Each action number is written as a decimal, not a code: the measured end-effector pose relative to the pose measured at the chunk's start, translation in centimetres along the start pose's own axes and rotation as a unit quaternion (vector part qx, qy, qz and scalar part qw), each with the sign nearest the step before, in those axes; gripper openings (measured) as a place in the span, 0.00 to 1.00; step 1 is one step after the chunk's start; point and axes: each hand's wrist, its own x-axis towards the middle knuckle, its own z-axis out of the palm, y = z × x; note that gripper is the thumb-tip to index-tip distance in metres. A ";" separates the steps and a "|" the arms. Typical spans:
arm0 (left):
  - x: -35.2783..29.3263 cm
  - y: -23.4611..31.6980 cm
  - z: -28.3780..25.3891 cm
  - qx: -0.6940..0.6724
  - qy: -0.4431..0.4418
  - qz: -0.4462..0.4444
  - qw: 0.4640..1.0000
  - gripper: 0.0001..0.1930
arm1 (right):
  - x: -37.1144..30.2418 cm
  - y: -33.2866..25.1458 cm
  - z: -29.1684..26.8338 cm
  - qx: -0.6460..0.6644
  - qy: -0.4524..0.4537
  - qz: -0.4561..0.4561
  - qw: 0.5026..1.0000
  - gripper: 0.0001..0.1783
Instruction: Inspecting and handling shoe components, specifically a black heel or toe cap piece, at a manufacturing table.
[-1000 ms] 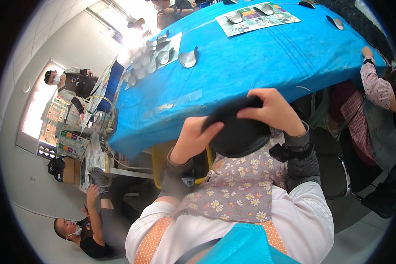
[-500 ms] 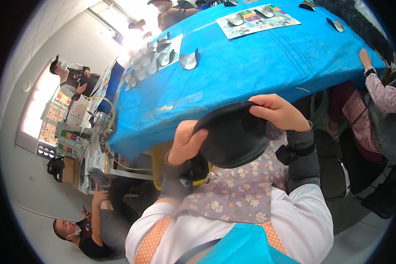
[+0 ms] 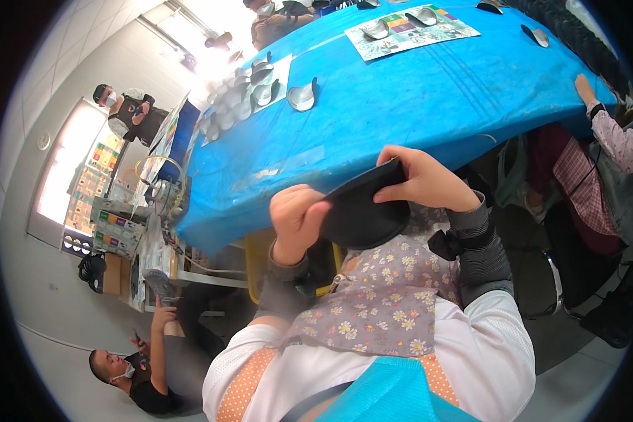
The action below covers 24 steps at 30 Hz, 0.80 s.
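Black pad partly hidden by left hand and right hand, clustered grey pads blurred

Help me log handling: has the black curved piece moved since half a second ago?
Yes: the black curved piece has shifted; its lower edge is now higher in the picture, nearer the blue table.

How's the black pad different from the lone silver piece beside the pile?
The black pad looks all black; the silver piece has a dark tip. The left hand and right hand hold the black pad; the silver piece lies on the blue table. Both have curved edges.
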 end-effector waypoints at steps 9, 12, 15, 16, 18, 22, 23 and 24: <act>-0.8 0.4 -0.4 -0.290 -0.031 -0.008 0.957 0.20 | -1.1 -0.8 -1.2 0.320 -0.120 0.057 0.938 0.15; -0.4 0.8 -0.5 -0.306 -0.091 -0.066 0.945 0.18 | -1.1 -1.1 -1.5 0.300 -0.093 0.041 0.949 0.15; -0.5 1.1 -0.2 -0.285 -0.102 -0.096 0.948 0.18 | -1.0 -0.7 -1.3 0.312 -0.094 0.043 0.945 0.15; -0.7 0.8 -0.4 -0.289 -0.119 -0.096 0.945 0.17 | -1.1 -0.5 -1.4 0.312 -0.107 0.043 0.943 0.15; -1.0 0.3 -0.3 -0.293 -0.135 -0.095 0.942 0.17 | -1.4 -0.4 -1.6 0.313 -0.121 0.044 0.941 0.15; -1.4 -1.3 0.2 -0.352 -0.106 -0.030 0.929 0.17 | -1.7 -0.7 -1.4 0.201 -0.161 0.028 0.966 0.15; -1.4 -1.6 0.2 -0.371 -0.130 -0.008 0.919 0.17 | -1.7 -0.8 -1.2 0.172 -0.125 -0.049 0.976 0.15; -1.6 -1.2 0.3 -0.371 -0.131 -0.007 0.919 0.17 | -1.9 -1.6 -1.8 0.139 -0.108 -0.076 0.981 0.15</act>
